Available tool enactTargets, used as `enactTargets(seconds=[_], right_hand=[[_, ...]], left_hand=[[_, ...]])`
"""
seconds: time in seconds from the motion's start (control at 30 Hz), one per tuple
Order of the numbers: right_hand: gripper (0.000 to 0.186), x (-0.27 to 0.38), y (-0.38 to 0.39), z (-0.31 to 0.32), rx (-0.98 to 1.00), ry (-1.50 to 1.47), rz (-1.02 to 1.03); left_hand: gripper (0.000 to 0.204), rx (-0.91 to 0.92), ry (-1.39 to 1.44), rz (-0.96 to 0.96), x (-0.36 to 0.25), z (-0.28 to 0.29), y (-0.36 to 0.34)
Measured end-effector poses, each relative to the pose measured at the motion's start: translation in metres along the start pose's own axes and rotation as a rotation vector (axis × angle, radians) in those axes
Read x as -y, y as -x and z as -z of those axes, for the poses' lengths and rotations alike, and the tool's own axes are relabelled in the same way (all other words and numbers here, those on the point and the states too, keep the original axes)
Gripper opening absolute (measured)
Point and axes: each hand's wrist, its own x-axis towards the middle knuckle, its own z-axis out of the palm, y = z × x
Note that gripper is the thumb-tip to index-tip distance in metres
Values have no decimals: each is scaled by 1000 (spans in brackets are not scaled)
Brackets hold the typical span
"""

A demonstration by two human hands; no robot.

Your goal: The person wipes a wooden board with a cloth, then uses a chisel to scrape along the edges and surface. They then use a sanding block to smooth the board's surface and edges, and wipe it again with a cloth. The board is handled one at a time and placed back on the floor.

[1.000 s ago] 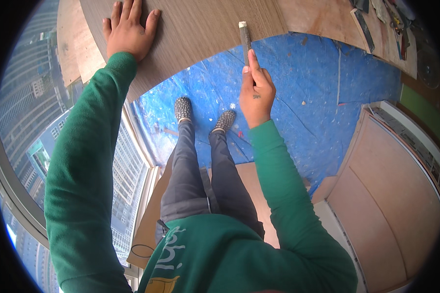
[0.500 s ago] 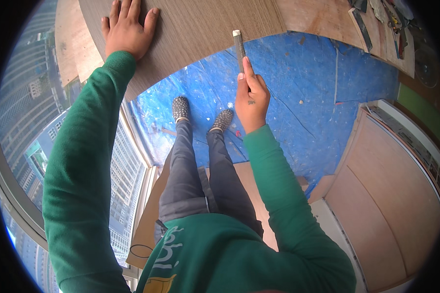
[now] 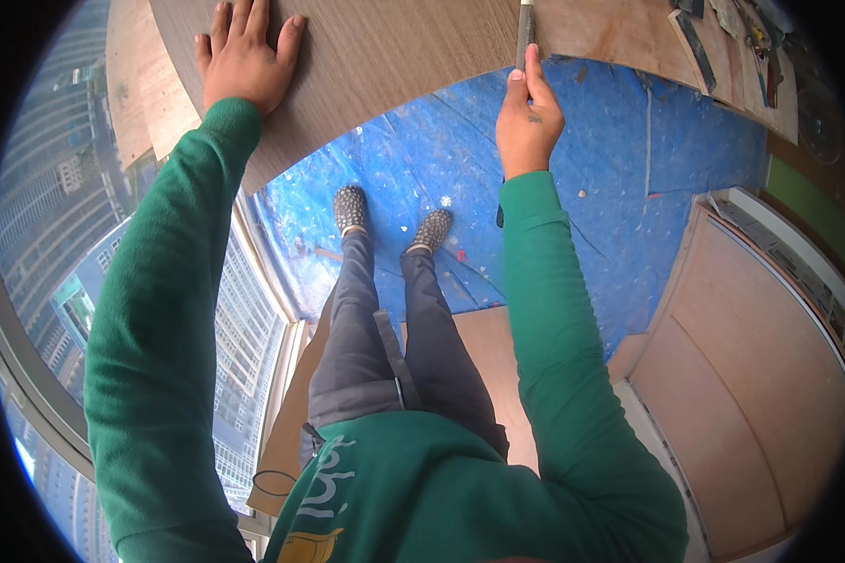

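**Left hand (image 3: 249,75) flat on wood-grain board (image 3: 376,84); grey bar (image 3: 526,36) pinched in right hand (image 3: 530,131)**

Blue plastic sheeting (image 3: 610,211): spread over the floor on the near side of the wood-grain board, creased, flecked with pale specks.

Window (image 3: 249,366): left of the board and nearer the wearer; tall buildings beyond the glass.

Panelled wooden unit (image 3: 723,385): well off to the near right of the board, pale-brown face.

Plywood tabletop (image 3: 620,42): shows past the board's right end.

Wearer: green sleeves, grey trousers (image 3: 352,347), standing on the near side of the board.

The board itself: brown, lying flat, its near edge bowed in this lens; the far part runs out of view.

Left hand: on the board's left part, palm down, fingers pointing away from the wearer. Grip spread, thumb held well apart.

Right hand: just off the board's near right corner, above the sheeting. Grip closed, thumb and forefinger pinching the near end of the grey bar; other fingers mostly hidden.

Patterned shoes (image 3: 349,208): on the sheeting, near side of the board.

Grey bar: narrow, rough-looking, pale at the far tip, seen across the board's right end. Cannot tell whether it touches the board.

Tools (image 3: 770,70): clustered on the tabletop well right of the board; kinds too small to tell.

Red scrap (image 3: 461,255): on the sheeting, near side of the board, just beside the right shoe.
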Motion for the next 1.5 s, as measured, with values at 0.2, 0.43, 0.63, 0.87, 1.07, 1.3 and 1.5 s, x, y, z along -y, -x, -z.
enactTargets(seconds=[0.2,0.43,0.63,0.87,1.07,1.3,1.5], right_hand=[[40,1,62,13,148,123,32],[40,0,-37,12,-27,-107,-189],[43,10,21,32,103,-74,-228],[52,26,126,4,327,5,60],[51,19,119,-17,279,36,120],[51,28,81,-20,222,49,13],[50,16,103,-22,208,79,114]], left_hand=[[71,6,-10,9,2,2,3],[68,-4,-42,-11,3,4,0],[72,406,94,212,-38,69,-13],[72,364,102,198,-37,68,-10],[72,377,93,214,-36,66,-8],[73,392,94,213,-40,67,-12],[73,421,110,224,-33,64,-11]])
